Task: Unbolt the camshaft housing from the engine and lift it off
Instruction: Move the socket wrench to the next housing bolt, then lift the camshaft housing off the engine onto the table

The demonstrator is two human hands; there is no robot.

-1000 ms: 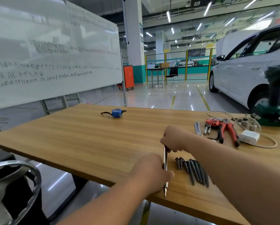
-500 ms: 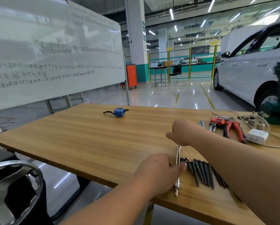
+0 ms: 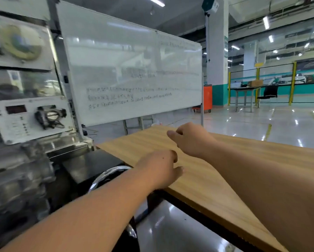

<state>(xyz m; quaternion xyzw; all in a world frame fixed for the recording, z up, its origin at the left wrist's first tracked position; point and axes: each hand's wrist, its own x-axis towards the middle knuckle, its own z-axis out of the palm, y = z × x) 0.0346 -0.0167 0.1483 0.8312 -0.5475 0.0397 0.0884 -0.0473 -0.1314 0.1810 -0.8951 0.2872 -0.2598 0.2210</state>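
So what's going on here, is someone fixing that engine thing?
Not quite yet. A person stands between a wooden table and an engine mounted on a stand at the left. Both hands are out over the table's corner and hold nothing: the left hand hangs loosely curled, and the right hand is loosely curled a little farther out. Neither touches the engine, so the housing does not look worked on at this moment. A whiteboard stands behind the table.

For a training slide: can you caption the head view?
Both bare hands, left hand and right hand, hover empty over the wooden table beside the engine.
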